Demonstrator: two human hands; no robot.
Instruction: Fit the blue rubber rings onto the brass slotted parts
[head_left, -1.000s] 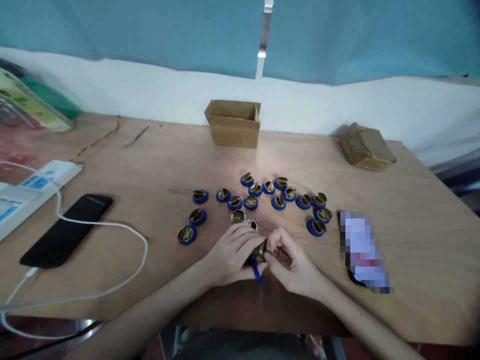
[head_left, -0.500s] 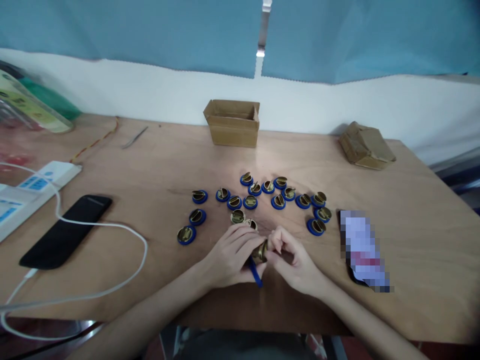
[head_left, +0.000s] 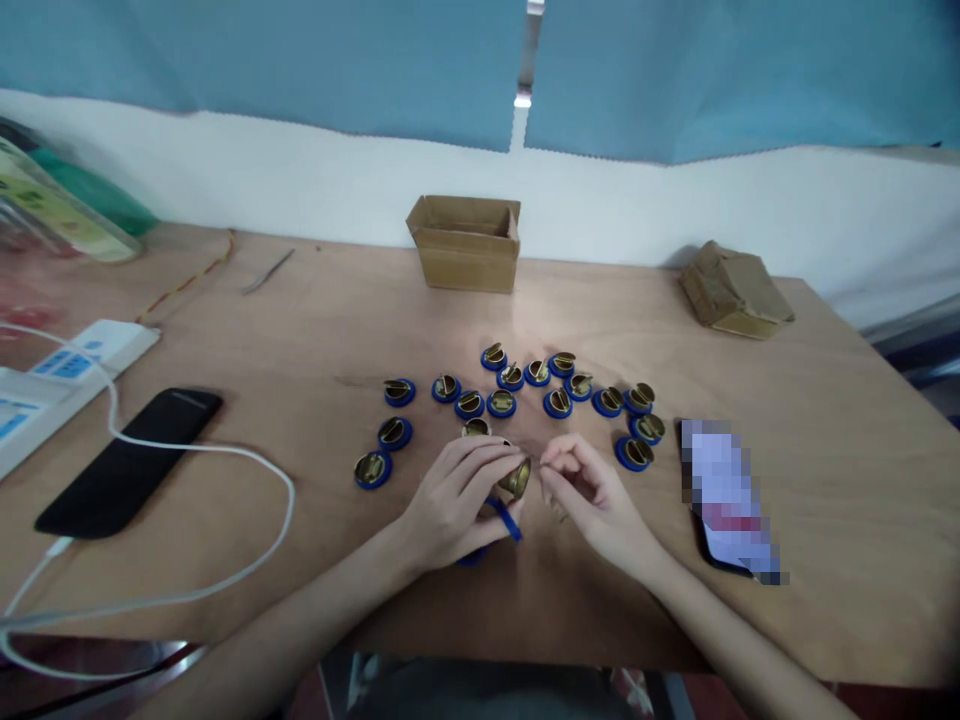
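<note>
Just below the middle of the frame, my left hand (head_left: 454,500) curls around a brass cap (head_left: 516,478), thumb and fingers closed on its rim, with a blue ring (head_left: 505,520) poking out beneath. I judge that a firm, level grip with the cap's face turned rightward serves best. My right hand (head_left: 596,500) sits just beside it, fingertips pinched together; whether they hold anything I cannot tell. The blue-rimmed caps (head_left: 501,403) lie in a row just above.

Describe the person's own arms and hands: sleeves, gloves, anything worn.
The left hand and right hand are bare: no gloves, and no rings that I can make out. The left forearm and right forearm are uncovered down to the picture's bottom edge, with no sleeve, watch or bracelet in view.
</note>
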